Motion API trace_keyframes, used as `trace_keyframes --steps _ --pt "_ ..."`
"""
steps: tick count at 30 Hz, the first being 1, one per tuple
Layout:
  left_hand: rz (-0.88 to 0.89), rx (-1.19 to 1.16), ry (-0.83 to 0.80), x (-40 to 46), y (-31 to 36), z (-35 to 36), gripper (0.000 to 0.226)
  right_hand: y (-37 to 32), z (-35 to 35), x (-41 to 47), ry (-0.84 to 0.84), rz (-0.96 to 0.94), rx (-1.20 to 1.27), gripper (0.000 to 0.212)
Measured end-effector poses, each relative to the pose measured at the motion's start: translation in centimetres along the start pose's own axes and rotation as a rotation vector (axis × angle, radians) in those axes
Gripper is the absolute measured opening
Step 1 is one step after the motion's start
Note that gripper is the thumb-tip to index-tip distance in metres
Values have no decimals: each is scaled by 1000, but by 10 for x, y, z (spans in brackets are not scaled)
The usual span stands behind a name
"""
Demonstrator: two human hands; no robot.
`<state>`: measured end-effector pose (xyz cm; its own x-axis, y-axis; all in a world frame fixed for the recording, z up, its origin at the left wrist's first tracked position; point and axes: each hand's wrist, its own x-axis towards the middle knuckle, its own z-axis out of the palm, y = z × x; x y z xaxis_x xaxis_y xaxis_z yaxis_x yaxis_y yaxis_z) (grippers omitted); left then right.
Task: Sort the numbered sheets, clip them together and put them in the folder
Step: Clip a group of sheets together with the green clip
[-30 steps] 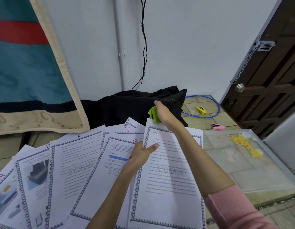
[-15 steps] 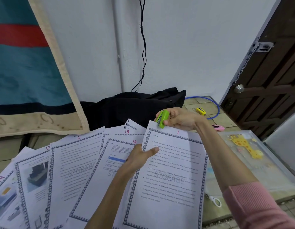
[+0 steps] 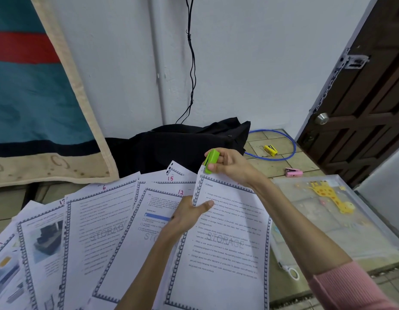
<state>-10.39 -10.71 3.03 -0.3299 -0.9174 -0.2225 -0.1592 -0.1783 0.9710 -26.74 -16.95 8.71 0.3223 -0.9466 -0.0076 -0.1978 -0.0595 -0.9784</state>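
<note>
The right hand [image 3: 233,167] pinches a small green plastic stapler [image 3: 211,161] onto the top-left corner of the white printed sheets [image 3: 225,238]. The left hand [image 3: 189,214] grips their left edge. Square the edges before squeezing. The clear plastic folder [image 3: 359,233] lies beside them, right.

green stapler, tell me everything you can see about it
The green stapler is a small, boxy, bright lime mini stapler, plastic by its look, with a dark slot along its side. The right hand grips it, thumb on the near face and fingers curled over the far side. It is tilted, its mouth pointing down onto the top left corner of the sheet headed STORAGE. The left hand pinches that sheet's left edge lower down. Whether the mouth has closed on the paper cannot be told.
</note>
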Motion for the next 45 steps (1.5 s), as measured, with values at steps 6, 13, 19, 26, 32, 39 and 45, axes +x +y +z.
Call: trace_keyframes --steps 6,13,19,26,32,39,45 --pt "-16 10 10 3 -3 -2 9 0 12 -2 65 -26 -31 27" --pt "-84 -24 17 4 -12 -4 17 -21 1 -1 -78 -42 -156 43" --pt "-142 -87 56 9 -18 -8 19 -18 2 -1 271 -172 -245 35" --pt "-206 -97 187 14 -27 -17 32 31 13 -16 225 -38 -378 42" --pt "-261 -28 311 23 -41 -24 35 71 37 -34 237 40 -437 48" --pt "-240 77 327 25 -43 -23 33 92 51 -49 260 48 -498 47" --pt "-273 76 335 26 -44 -23 32 89 48 -41 284 89 -518 49"
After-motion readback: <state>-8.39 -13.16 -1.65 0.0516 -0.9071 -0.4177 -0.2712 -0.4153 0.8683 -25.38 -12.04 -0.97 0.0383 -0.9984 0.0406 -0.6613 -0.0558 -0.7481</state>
